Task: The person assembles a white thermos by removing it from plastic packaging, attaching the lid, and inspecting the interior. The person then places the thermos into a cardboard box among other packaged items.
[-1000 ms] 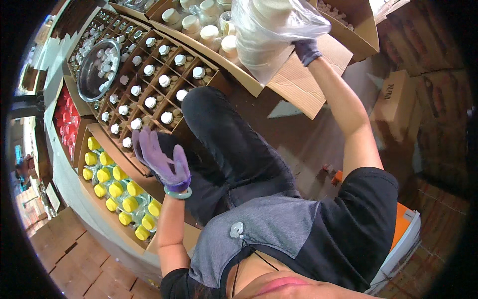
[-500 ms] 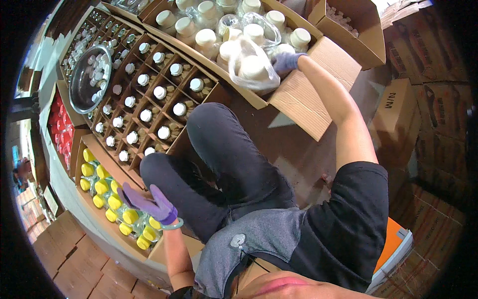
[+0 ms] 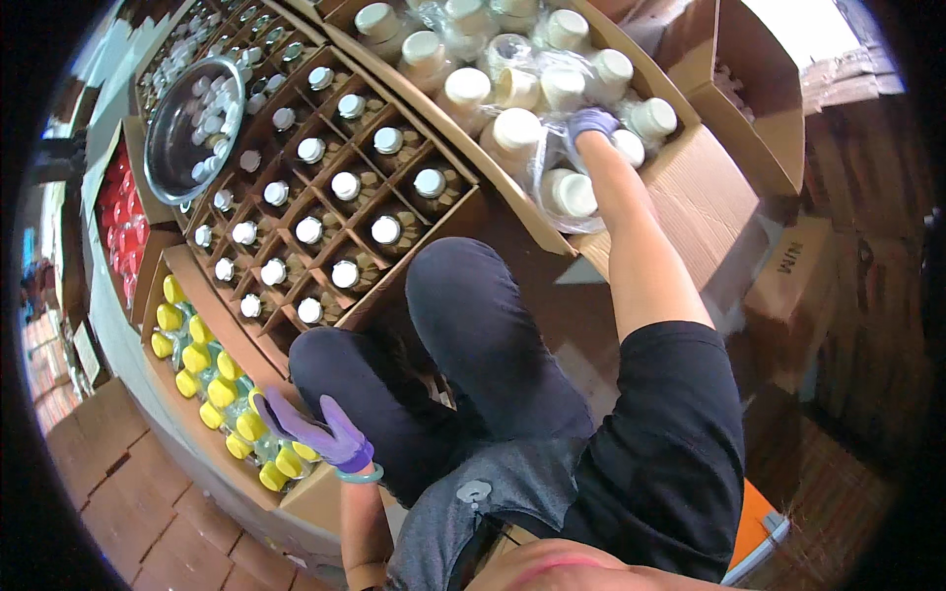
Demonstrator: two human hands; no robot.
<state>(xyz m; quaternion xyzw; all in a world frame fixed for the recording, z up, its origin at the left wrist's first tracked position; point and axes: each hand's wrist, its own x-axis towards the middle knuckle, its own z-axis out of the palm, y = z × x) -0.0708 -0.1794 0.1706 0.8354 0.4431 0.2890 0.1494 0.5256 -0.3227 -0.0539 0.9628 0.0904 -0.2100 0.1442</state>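
Observation:
My right hand, in a purple glove, reaches down among large white-lidded containers wrapped in clear plastic in an open cardboard box. Its fingertips are hidden, so any grip is unclear. Just below the hand, a clear plastic bag lies around a white-lidded container at the box's near corner. My left hand, also purple-gloved, is open beside my knee with fingers apart and nothing in it. It is nearest to yellow-capped clear bottles in a carton.
A divided carton of white-capped glass bottles stands ahead of my knees. On its far left rests a metal bowl of white caps. Red-capped items stand farther left. Another open carton and stacked cardboard boxes are at right.
My right hand has moved from the box's right end inward among the containers. The plastic bag near it has shifted. My left hand stays open, and the whole view has shifted slightly.

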